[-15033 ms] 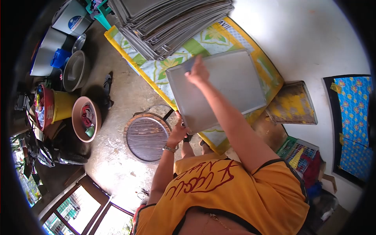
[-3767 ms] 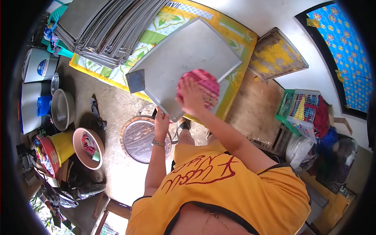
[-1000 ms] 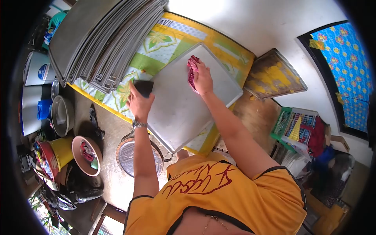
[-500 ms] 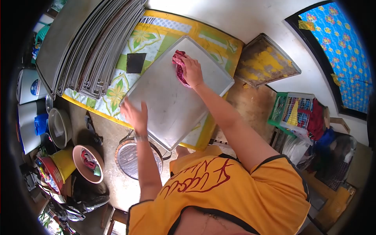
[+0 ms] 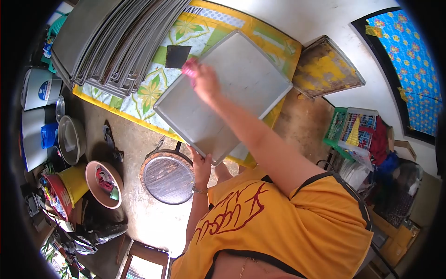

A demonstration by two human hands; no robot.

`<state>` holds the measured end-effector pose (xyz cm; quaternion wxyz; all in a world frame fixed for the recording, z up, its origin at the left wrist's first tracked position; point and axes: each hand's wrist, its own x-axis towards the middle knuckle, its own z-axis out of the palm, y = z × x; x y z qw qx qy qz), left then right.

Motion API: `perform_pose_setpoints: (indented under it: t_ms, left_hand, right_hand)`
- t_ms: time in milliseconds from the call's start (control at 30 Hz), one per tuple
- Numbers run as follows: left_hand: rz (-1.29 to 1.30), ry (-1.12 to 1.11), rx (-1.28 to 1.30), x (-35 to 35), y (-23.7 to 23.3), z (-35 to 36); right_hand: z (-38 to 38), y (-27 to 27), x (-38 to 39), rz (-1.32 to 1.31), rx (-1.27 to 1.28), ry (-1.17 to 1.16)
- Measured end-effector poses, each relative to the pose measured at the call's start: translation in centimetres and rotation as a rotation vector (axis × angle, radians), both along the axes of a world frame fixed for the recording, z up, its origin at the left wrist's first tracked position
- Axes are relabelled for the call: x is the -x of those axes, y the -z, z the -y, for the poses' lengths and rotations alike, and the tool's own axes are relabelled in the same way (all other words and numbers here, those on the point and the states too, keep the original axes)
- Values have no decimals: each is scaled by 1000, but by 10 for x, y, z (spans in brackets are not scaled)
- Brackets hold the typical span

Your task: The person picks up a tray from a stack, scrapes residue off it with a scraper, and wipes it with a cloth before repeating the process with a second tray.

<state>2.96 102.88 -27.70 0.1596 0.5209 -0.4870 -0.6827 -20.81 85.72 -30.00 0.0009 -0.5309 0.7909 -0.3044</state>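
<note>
A flat grey metal baking tray with a low raised rim lies at an angle on the patterned tablecloth. Near the tray's left rim, my right hand is closed on a crumpled pink-red cloth; both are smeared by motion. My left hand grips the tray's near corner, its thumb on top and its other fingers along the outer edge. Beside the tray lies a small dark square piece. Many similar trays stand on edge in a tight row at the table's left.
A stained tray leans at the wall on the right. Below the table's edge stands a round stool. Pink basin, yellow bucket and grey basin are on the left; a green crate is at right.
My right hand has moved left across the tray with the cloth. My left hand, open above the tray's left side before, has come down to grip its near corner.
</note>
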Motion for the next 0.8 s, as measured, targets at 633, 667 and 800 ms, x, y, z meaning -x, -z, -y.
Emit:
perform_pose_setpoints:
  t_ms: [633,667,800]
  left_hand:
    - [-92,-11,-51,-9,6,4]
    - [-96,-14,-53,-10,7,3]
    - [-122,-18,-49,-8,7,1]
  right_hand:
    - [5,-24,38,214,132,279]
    - [10,-30,-3,508,74,220]
    - [-14,-42,-136,511,89,-248]
